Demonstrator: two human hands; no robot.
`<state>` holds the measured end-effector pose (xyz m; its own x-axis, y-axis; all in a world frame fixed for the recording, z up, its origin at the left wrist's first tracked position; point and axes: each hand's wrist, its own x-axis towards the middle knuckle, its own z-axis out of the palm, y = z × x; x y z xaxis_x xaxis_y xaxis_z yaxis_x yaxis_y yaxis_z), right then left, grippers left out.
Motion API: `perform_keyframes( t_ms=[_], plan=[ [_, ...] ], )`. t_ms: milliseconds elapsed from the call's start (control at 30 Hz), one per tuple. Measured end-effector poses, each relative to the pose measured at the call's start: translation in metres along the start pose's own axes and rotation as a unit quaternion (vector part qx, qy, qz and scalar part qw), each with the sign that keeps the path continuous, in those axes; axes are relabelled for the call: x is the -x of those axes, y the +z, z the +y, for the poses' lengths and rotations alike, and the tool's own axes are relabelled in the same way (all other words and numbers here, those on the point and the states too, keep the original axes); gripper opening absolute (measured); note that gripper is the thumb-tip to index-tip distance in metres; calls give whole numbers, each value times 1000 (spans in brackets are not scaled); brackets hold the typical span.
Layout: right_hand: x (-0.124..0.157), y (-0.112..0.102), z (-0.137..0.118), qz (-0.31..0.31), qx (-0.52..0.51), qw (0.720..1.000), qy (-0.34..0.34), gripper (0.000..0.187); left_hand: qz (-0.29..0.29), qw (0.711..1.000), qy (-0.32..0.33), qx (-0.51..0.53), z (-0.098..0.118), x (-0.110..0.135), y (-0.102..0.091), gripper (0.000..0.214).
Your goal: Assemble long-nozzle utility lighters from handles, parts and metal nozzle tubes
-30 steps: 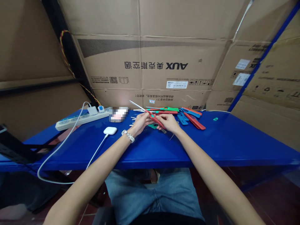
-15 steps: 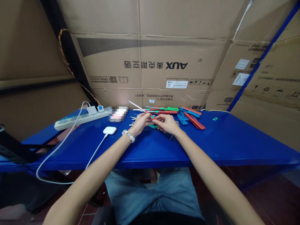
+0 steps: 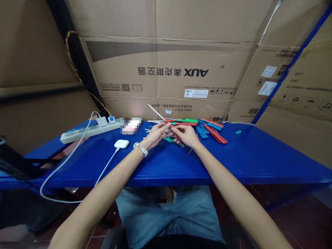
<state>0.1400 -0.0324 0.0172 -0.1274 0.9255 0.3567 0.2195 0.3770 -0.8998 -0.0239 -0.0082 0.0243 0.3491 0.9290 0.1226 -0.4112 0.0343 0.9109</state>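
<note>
A red long-reach lighter is held over the desk, its metal tube slanting up to the left. My left hand closes on it with the thumb near the base of the tube. The fingers of my right hand are pinched at the handle end, which is mostly covered. Beneath the hands lie green plastic pieces and metal tubes, partly hidden. Just behind are a green lighter and a red one. Blue plastic handle parts and red handle parts are piled to the right.
On the left of the blue desk lie a white earbud case on a cable, a blurred-out phone-like object and a power strip. A small green piece sits at right. Cardboard walls off the back.
The lighter has turned steeper, its tube tip shifting up and to the right. Less of its red handle shows between my hands, which have moved only slightly.
</note>
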Motion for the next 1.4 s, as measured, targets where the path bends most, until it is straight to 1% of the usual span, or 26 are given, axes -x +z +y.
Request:
perform_keyframes(
  t_ms=[67,133,267,367,433,500,567,633,700,833,967,1167,1400],
  plan=[
    [-2,1,3,-7,-35,999,8,48,0,1000,7,-4,-1,0,-1,22],
    [-3,2,4,-10,-47,999,16,51,5,1000,12,-7,-2,0,-2,22],
    [-2,2,3,-13,-14,999,26,51,6,1000,5,-13,-5,-1,-4,21],
    [1,1,1,-22,65,998,16,45,11,1000,-2,-22,-7,-2,-4,17],
    [2,1,0,-25,139,990,-13,40,18,999,-3,-26,-8,-3,-4,15],
    [3,2,-2,-20,216,975,-52,36,29,999,0,-27,-9,-3,-4,14],
    [3,4,-4,2,282,955,-89,33,41,999,5,-27,-10,-4,-4,15],
    [3,6,-5,27,328,937,-114,31,46,999,13,-26,-9,-4,-3,18],
    [2,9,-5,44,350,927,-125,29,44,998,23,-26,-8,-3,-2,22],
    [2,11,-3,60,351,924,-141,28,33,999,33,-22,-5,-2,1,26],
    [1,12,0,75,346,922,-157,28,37,999,34,-12,-3,-1,4,20],
    [1,15,2,88,351,922,-136,30,58,998,31,-3,-4,-1,6,15],
    [4,20,-2,115,351,921,-120,28,48,998,44,-5,-2,1,7,17]
  ],
)
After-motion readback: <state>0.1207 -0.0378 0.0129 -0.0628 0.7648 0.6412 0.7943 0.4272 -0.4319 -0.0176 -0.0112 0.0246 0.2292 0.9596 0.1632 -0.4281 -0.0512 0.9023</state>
